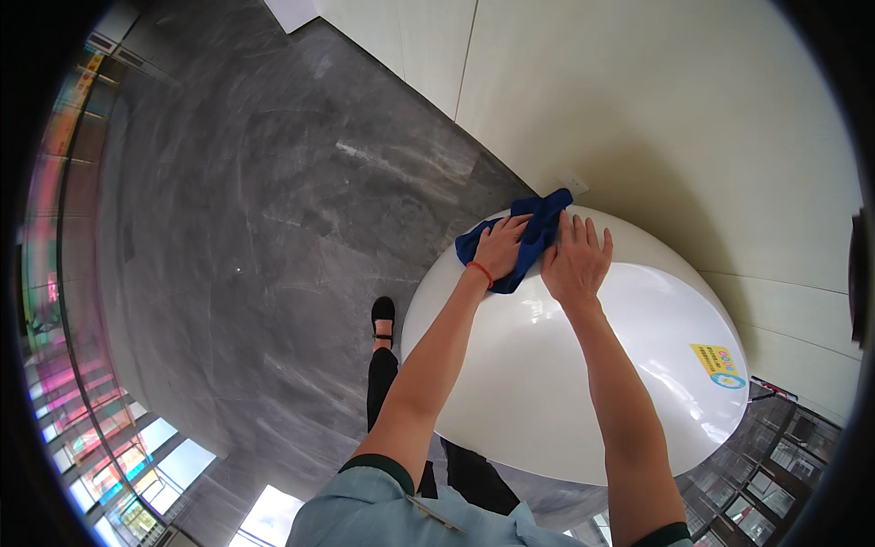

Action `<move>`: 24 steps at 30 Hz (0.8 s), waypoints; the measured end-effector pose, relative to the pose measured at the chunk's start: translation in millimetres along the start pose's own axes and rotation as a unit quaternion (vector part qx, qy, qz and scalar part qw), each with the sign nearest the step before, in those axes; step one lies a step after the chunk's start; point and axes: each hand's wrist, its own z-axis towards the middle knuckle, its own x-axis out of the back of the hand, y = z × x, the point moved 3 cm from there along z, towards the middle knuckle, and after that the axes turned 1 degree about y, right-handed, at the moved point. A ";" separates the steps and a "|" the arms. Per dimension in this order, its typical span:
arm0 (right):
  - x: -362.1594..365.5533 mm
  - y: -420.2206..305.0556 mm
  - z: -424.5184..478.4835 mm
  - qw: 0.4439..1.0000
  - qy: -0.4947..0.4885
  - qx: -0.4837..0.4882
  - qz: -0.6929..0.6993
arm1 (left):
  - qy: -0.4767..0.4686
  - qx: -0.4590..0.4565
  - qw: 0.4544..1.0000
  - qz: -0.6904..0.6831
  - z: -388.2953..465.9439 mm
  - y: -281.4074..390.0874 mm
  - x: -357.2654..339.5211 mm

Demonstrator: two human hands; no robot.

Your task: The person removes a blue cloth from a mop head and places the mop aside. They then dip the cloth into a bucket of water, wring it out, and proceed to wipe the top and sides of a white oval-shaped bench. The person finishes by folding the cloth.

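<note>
A dark blue cloth lies bunched over the far left edge of a glossy white rounded object, like a large egg-shaped shell. On top of the cloth rests my left hand, its fingers pressing into the folds; a red band circles that wrist. Just right of the cloth, my right hand lies on the white surface with its fingers spread. Its thumb and index finger are close against the cloth's edge. The object's upper face has a smooth, shiny oval area and bears a yellow and blue sticker with writing.
A cream panelled wall stands right behind the white object, with a wall socket low on it near the cloth. Grey marble-look floor stretches to the left. My foot in a black shoe stands beside the object. Coloured glazing runs along the far left.
</note>
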 end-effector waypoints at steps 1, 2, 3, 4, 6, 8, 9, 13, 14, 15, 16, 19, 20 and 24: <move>1.6 -0.1 -1.0 1.000 0.006 -0.002 0.011 | -0.012 -0.011 1.000 -0.016 14.3 -20.9 -11.8; 3.6 -3.3 -0.4 1.000 -0.009 0.002 0.007 | -0.039 0.005 0.999 -0.034 31.5 -47.1 -22.7; 1.9 -1.2 -1.8 0.999 -0.031 0.003 -0.011 | -0.063 0.050 0.996 -0.048 45.7 -67.4 -33.3; 2.7 -2.5 -0.3 0.999 -0.037 0.003 -0.013 | -0.089 0.094 0.990 -0.062 56.7 -89.4 -42.2; 8.4 -12.8 4.0 0.999 -0.051 0.019 -0.007 | -0.095 0.249 0.958 -0.103 61.6 -155.1 -55.6; 11.7 -13.5 4.9 0.998 -0.068 0.012 -0.002 | -0.092 0.341 0.919 -0.179 46.1 -197.1 -67.4; 13.9 -13.5 5.3 0.997 -0.077 0.006 -0.004 | -0.083 0.379 0.886 -0.252 30.4 -213.6 -71.2; 19.4 -11.8 6.3 0.994 -0.105 -0.020 -0.003 | -0.045 0.501 0.737 -0.451 -63.1 -253.6 -75.3; 20.6 -10.5 4.0 0.993 -0.111 -0.028 -0.001 | -0.034 0.513 0.723 -0.461 -93.3 -252.9 -74.6; 21.4 -11.3 3.4 0.993 -0.111 -0.030 0.001 | -0.017 0.515 0.732 -0.445 -118.2 -248.8 -70.7; 21.1 -11.7 2.8 0.993 -0.112 -0.034 0.002 | -0.005 0.504 0.760 -0.411 -137.9 -239.2 -64.4; 20.2 -12.7 2.6 0.991 -0.121 -0.049 0.015 | 0.004 0.366 0.911 -0.189 -152.1 -177.0 -33.7; 19.8 -10.4 0.2 0.991 -0.123 -0.057 0.020 | -0.008 0.280 0.955 -0.094 -142.6 -138.6 -22.2; 21.0 -3.4 2.5 0.988 -0.116 -0.068 0.076 | -0.036 0.041 0.998 0.031 -102.9 -48.8 -8.3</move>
